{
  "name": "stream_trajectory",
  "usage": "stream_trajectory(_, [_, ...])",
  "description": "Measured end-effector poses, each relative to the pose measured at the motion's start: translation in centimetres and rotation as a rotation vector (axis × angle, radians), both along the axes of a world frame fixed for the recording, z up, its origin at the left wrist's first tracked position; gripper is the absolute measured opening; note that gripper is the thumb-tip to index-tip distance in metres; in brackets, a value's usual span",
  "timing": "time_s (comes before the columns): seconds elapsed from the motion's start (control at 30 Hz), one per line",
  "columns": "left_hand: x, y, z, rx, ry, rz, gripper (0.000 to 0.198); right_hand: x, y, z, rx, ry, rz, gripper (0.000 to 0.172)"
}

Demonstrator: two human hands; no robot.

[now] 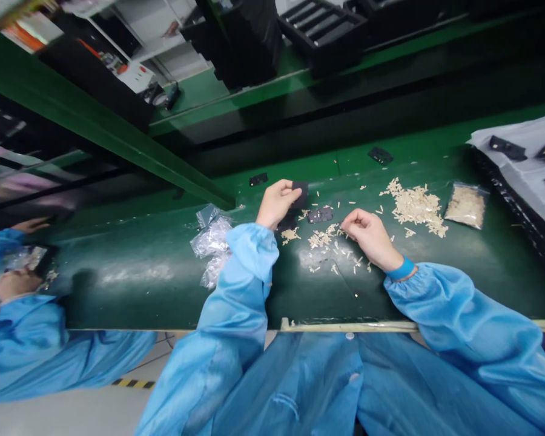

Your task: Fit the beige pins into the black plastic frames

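Blue smock sleeves (236,284) end at the left hand (276,204), pinching a dark flat plate (300,194) to steady it, and the right hand (370,238), narrowed over pale slivers (321,239) spread for picking on the green bench (163,297); any grip there is unclear.

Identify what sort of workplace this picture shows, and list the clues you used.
Probably a factory assembly line for small parts. The long green workbench, the light-blue protective smock sleeve, and the heap of small pale parts beside a plastic bag of them suggest this.
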State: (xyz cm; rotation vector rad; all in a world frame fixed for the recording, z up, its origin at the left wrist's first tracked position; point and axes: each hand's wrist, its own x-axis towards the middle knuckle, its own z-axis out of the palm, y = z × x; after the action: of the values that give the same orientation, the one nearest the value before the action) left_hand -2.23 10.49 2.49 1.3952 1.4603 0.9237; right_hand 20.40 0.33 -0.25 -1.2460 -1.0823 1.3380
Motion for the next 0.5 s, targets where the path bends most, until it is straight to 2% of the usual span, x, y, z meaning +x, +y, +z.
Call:
stream_trajectory(0.1, [1.7,-5.8,-1.1,-0.169,-0.31,-0.045,0.032,-0.4,-0.5,0.1,0.082,-0.152,-0.002,0.004])
stream_trajectory(0.2, [3.5,-8.8,-2.6,-0.271,-0.453,0.0,0.042,-0.8,-0.8,0.0,0.099,-0.257,0.018,0.005])
stream_trajectory(0.33, [4.4,-9.3,-4.0,-0.176,-0.465,0.075,0.043,-1.1,-1.1,-0.3,0.12,-0.327,0.073,0.009])
stream_trajectory(0.5, [4.1,-9.3,-4.1,0.016,-0.374,0.064,0.03,-1.4,-1.5,-0.3,0.203,-0.419,0.139,0.013])
